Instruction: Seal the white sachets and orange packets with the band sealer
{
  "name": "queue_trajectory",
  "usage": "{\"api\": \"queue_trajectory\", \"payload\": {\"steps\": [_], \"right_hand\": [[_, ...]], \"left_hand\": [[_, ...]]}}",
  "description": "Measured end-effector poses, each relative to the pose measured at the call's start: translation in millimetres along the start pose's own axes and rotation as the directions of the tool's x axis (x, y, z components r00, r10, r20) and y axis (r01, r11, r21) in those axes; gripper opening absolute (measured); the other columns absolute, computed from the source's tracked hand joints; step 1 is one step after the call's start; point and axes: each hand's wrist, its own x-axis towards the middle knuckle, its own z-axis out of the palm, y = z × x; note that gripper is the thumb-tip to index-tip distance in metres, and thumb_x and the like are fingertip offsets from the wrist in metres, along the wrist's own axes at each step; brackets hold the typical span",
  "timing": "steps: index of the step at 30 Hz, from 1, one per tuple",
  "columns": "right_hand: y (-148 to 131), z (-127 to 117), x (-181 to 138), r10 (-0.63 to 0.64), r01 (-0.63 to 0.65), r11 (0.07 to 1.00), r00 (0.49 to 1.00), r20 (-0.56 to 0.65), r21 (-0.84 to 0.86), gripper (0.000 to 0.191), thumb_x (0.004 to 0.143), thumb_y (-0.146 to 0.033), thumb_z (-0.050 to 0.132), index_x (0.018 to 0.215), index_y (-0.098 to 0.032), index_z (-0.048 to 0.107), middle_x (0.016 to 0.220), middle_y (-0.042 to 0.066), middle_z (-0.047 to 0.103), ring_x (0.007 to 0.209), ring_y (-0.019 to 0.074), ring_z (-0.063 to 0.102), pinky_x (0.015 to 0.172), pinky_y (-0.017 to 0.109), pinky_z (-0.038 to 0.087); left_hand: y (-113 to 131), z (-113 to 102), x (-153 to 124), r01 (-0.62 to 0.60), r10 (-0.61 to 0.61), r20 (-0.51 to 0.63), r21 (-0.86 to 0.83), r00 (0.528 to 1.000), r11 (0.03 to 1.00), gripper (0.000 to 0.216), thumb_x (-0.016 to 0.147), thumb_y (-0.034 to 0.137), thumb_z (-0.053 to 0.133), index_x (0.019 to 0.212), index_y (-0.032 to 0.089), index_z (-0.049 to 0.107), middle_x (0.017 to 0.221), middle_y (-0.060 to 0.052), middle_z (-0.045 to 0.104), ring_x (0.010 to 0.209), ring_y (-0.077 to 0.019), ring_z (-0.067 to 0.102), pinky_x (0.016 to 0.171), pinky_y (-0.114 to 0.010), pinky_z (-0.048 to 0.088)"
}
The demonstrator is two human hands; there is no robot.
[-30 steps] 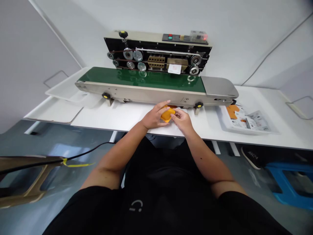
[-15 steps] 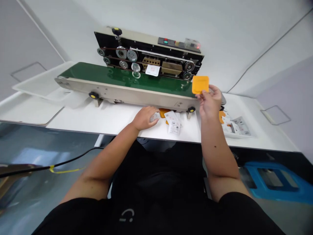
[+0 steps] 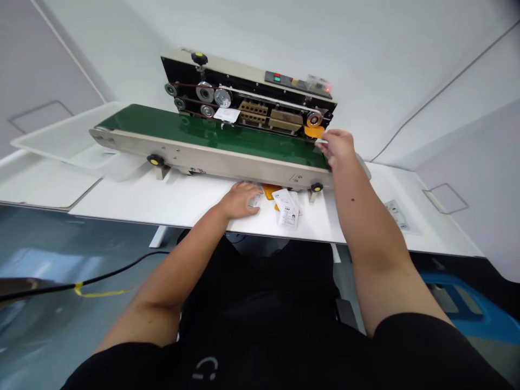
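Observation:
My right hand (image 3: 339, 146) pinches a small orange sachet (image 3: 314, 131) by its edge. That sachet lies at the right end of the band sealer (image 3: 286, 114), by its rollers and above the green conveyor belt (image 3: 227, 138). On the white table, my left hand (image 3: 240, 200) curls its thumb and fingers around a white printed sachet (image 3: 254, 200), which it partly hides. Just right of it lies a loose pile of white sachets (image 3: 287, 208), some showing an orange side (image 3: 271, 190). Farther left along the sealer, another white sachet (image 3: 227, 115) sits at the rollers over the belt.
A translucent tray (image 3: 60, 142) stands at the conveyor's left end. To the right, a container with white sachets (image 3: 396, 214) is mostly hidden by my right forearm. A black cable (image 3: 122, 268) runs at lower left, and something blue (image 3: 487, 317) stands at lower right.
My right hand has moved left and away from me, bringing the orange sachet to the sealer's right end. The white sachet in the sealer has travelled left. My left hand has hardly moved.

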Motion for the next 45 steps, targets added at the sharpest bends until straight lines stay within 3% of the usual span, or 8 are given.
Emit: {"api": "queue_trajectory", "payload": {"steps": [6, 12, 19, 26, 31, 35, 41, 45], "right_hand": [[48.3, -32.8, -96.6, -0.626, 0.607, 0.761, 0.78, -0.014, -0.227, 0.027, 0.092, -0.026, 0.062, 0.119, -0.025, 0.068, 0.119, 0.006, 0.062, 0.097, 0.0159, 0.064, 0.08, 0.031, 0.06], [126.7, -53.2, -196.1, -0.503, 0.653, 0.682, 0.746, 0.437, -0.328, 0.022, 0.093, -0.029, 0.06, 0.111, -0.026, 0.074, 0.106, 0.009, 0.071, 0.098, 0.026, 0.065, 0.081, 0.041, 0.058], [148.9, -55.0, -202.8, -0.561, 0.73, 0.553, 0.683, 0.468, -0.402, 0.023, 0.093, -0.028, 0.06, 0.11, -0.024, 0.075, 0.108, 0.01, 0.076, 0.108, 0.0317, 0.062, 0.104, 0.054, 0.05], [142.1, -35.8, -204.6, -0.261, 0.398, 0.892, 0.84, 0.475, -0.214, 0.039, 0.091, -0.044, 0.068, 0.124, -0.025, 0.071, 0.097, 0.006, 0.074, 0.082, 0.0222, 0.064, 0.08, 0.04, 0.055], [125.2, -13.9, -207.1, 0.067, -0.149, 0.986, 0.768, 0.636, 0.075, 0.062, 0.086, -0.065, 0.071, 0.131, -0.024, 0.061, 0.08, 0.0, 0.072, 0.052, 0.0107, 0.052, 0.049, 0.025, 0.038], [100.8, -14.5, -198.3, 0.032, -0.136, 0.981, 0.811, 0.583, 0.136, 0.044, 0.072, -0.039, 0.082, 0.111, -0.025, 0.067, 0.07, -0.004, 0.067, 0.054, 0.0102, 0.055, 0.049, 0.023, 0.04], [77.3, -25.4, -189.5, 0.054, -0.112, 0.993, 0.746, 0.664, 0.044, 0.024, 0.074, -0.035, 0.076, 0.094, -0.021, 0.071, 0.078, 0.002, 0.073, 0.061, 0.015, 0.067, 0.054, 0.027, 0.052], [64.8, -34.2, -169.1, -0.032, 0.041, 0.999, 0.813, 0.582, -0.002, 0.019, 0.069, -0.026, 0.08, 0.084, -0.019, 0.071, 0.071, 0.002, 0.071, 0.054, 0.0127, 0.064, 0.051, 0.026, 0.053]], "left_hand": [[-10.6, 8.4, -2.7, -0.099, 0.097, -0.029, -0.104, 0.995, 0.99, 0.057, 0.072, 0.025, 0.071, 0.129, 0.024, 0.067, 0.136, -0.011, 0.07, 0.123, -0.0346, 0.066, 0.105, -0.053, 0.055], [-17.1, 18.8, -3.7, 0.027, -0.031, -0.046, -0.086, 0.998, 0.996, 0.049, 0.082, 0.027, 0.068, 0.131, 0.024, 0.067, 0.128, -0.011, 0.073, 0.115, -0.0301, 0.071, 0.095, -0.044, 0.06], [-10.3, 7.0, -3.6, 0.143, -0.171, -0.312, -0.113, 0.935, 0.983, 0.032, 0.108, 0.04, 0.047, 0.113, 0.02, 0.071, 0.104, -0.01, 0.079, 0.095, -0.0246, 0.075, 0.089, -0.037, 0.058], [-5.8, 7.8, -7.6, 0.142, -0.272, -0.32, -0.375, 0.907, 0.916, 0.032, 0.111, 0.05, 0.042, 0.115, 0.022, 0.057, 0.069, 0.002, 0.07, 0.057, -0.0155, 0.066, 0.062, -0.027, 0.053], [2.2, 11.6, -4.3, -0.023, -0.079, -0.265, -0.361, 0.961, 0.932, 0.026, 0.111, 0.041, 0.045, 0.117, 0.021, 0.059, 0.098, -0.006, 0.079, 0.078, -0.0165, 0.075, 0.076, -0.031, 0.061], [4.9, 11.8, 0.1, -0.198, 0.132, -0.288, -0.214, 0.949, 0.957, 0.019, 0.109, 0.032, 0.049, 0.106, 0.022, 0.065, 0.137, -0.011, 0.072, 0.127, -0.023, 0.069, 0.106, -0.044, 0.057], [1.1, 11.6, 0.3, -0.237, 0.169, -0.358, -0.157, 0.918, 0.959, 0.02, 0.11, 0.032, 0.048, 0.108, 0.022, 0.065, 0.139, -0.012, 0.072, 0.128, -0.0235, 0.069, 0.107, -0.044, 0.057], [4.4, 5.3, -0.7, -0.263, 0.197, -0.362, -0.144, 0.911, 0.954, 0.024, 0.106, 0.038, 0.058, 0.123, 0.021, 0.061, 0.154, -0.016, 0.06, 0.144, -0.0287, 0.058, 0.117, -0.052, 0.051]]}}
